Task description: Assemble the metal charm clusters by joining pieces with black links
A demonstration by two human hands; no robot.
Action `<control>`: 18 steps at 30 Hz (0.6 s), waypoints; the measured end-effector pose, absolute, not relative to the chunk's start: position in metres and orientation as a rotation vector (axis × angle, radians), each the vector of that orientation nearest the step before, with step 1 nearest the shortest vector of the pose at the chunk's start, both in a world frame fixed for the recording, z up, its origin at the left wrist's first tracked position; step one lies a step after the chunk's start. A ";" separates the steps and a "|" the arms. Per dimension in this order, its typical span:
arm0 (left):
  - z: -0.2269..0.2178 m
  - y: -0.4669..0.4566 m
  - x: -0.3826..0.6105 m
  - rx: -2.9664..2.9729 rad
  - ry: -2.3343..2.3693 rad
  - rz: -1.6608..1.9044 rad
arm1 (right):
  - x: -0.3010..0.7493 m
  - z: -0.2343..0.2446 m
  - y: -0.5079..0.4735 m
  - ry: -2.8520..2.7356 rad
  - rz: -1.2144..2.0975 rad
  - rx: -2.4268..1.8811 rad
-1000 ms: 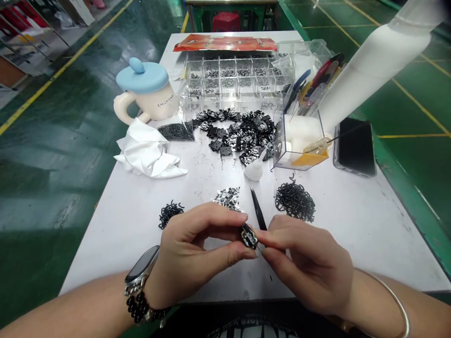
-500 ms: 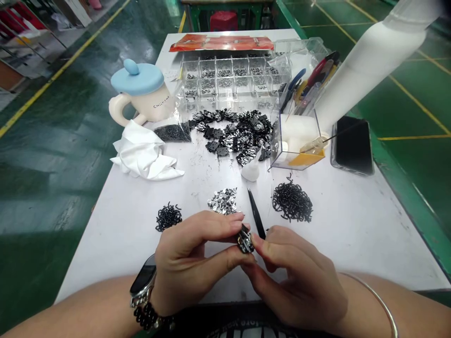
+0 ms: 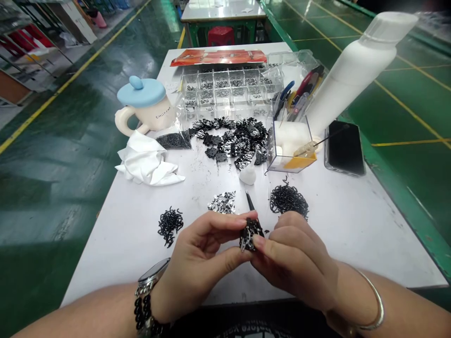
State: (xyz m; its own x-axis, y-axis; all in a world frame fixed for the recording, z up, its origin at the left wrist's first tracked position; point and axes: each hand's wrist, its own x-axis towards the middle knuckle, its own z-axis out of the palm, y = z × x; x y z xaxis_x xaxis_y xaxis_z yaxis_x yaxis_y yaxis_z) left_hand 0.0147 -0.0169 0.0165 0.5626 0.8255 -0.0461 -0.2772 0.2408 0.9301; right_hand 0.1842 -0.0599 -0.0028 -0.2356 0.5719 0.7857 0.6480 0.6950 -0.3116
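Between both hands is a small black-and-silver mechanical part (image 3: 249,234), held above the table's near half. My left hand (image 3: 202,260) is closed on its left side, thumb below and fingertips on top. My right hand (image 3: 296,263) has its thumb pressed on the part's lower right, its other fingers curled behind. Just beyond the part lie black tweezers (image 3: 250,201), partly hidden by it. A pile of small silver pieces (image 3: 222,203) sits past my left fingers. Curved black pieces are heaped at left (image 3: 170,224) and at right (image 3: 289,198).
Similar black-and-silver parts (image 3: 232,141) are heaped mid-table before a clear compartment tray (image 3: 225,96). A lidded mug (image 3: 151,110), crumpled tissue (image 3: 146,162) and bag of black bits (image 3: 174,140) stand left. A tool box (image 3: 292,164), white bottle (image 3: 355,75) and phone (image 3: 344,148) are right.
The part has been turned, so more of its black-and-silver face shows. My right fingers have shifted around it. The camera view has tilted up slightly.
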 end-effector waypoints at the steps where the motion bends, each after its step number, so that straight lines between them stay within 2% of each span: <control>1: 0.016 -0.018 0.014 1.070 0.614 0.799 | 0.186 -0.003 -0.060 -1.925 -0.148 -0.932; 9: 0.012 -0.023 0.013 1.098 0.760 0.760 | 0.180 -0.007 -0.060 -1.880 -0.305 -0.936; 14: 0.012 -0.022 0.015 1.180 0.786 0.779 | 0.175 -0.005 -0.060 -1.872 -0.177 -1.036; 18: 0.012 -0.019 0.009 1.412 0.774 0.785 | 0.178 -0.005 -0.059 -1.896 -0.204 -1.000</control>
